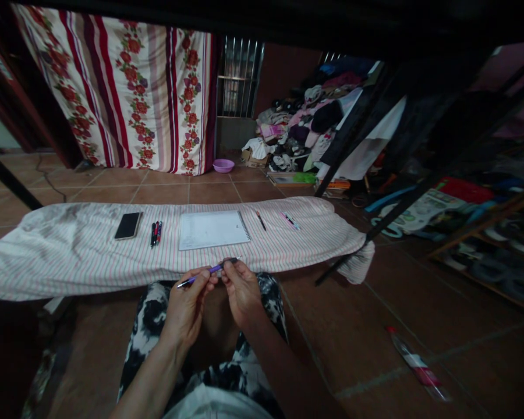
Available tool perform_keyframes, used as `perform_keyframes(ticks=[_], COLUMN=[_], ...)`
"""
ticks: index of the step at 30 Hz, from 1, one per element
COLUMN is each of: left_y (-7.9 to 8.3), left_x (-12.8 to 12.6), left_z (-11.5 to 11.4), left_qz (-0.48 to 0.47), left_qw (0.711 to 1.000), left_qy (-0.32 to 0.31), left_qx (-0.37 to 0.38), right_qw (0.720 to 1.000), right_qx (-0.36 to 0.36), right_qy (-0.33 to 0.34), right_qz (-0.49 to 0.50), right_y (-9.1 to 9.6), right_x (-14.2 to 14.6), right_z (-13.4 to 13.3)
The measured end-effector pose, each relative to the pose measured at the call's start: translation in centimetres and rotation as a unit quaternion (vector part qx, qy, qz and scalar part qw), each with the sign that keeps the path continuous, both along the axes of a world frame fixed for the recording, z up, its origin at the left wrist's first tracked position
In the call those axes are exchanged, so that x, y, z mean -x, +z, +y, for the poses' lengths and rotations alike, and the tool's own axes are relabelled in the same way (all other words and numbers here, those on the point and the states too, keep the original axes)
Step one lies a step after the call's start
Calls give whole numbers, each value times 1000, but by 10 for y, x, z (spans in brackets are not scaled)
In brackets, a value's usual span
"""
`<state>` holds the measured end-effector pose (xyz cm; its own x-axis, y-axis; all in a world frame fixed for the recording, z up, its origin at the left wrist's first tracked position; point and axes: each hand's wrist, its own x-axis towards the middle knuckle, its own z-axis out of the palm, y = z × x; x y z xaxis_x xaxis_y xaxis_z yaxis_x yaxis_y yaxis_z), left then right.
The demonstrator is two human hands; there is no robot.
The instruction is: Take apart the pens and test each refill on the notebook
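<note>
Above the near edge of the cloth-covered table, a purple pen (pixel 215 269) is held slantwise between my two hands. My left hand (pixel 190 299) pinches the purple barrel. The fingers of my right hand (pixel 243 293) are closed on its dark end; whether that is a separate cap I cannot tell. Just beyond my hands lies a spiral notebook (pixel 212 230) with a pale page up. Several pens (pixel 156 234) lie side by side left of it, with a dark phone (pixel 128 226) further left. An orange and black pen (pixel 261 221) and a pink and white pen (pixel 290 220) lie to its right.
A striped cloth (pixel 91 267) covers the long table. Dark metal posts (pixel 353 139) slant up at both sides. On the tiled floor at right lies a plastic bottle (pixel 419 365). Behind are a floral curtain (pixel 131 93), a purple basin (pixel 223 166) and a clothes pile (pixel 305 122).
</note>
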<state>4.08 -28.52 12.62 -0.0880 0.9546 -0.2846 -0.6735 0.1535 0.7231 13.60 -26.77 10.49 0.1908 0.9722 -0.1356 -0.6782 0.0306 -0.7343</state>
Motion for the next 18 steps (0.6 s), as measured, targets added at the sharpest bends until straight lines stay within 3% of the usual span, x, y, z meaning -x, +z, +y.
perform_keyframes(ticks=[7,18], left_y=[-2,-3], left_x=[2,2], left_z=[3,1], left_qz=[-15,-21], left_qw=[1000,1000], left_qy=[16,11], left_qx=[4,3], right_qw=[998,999], right_qx=[-11,-13], right_qy=[56,40], right_qz=[27,19], right_y=[4,1], right_x=[-2,0], right_z=[-3,-3])
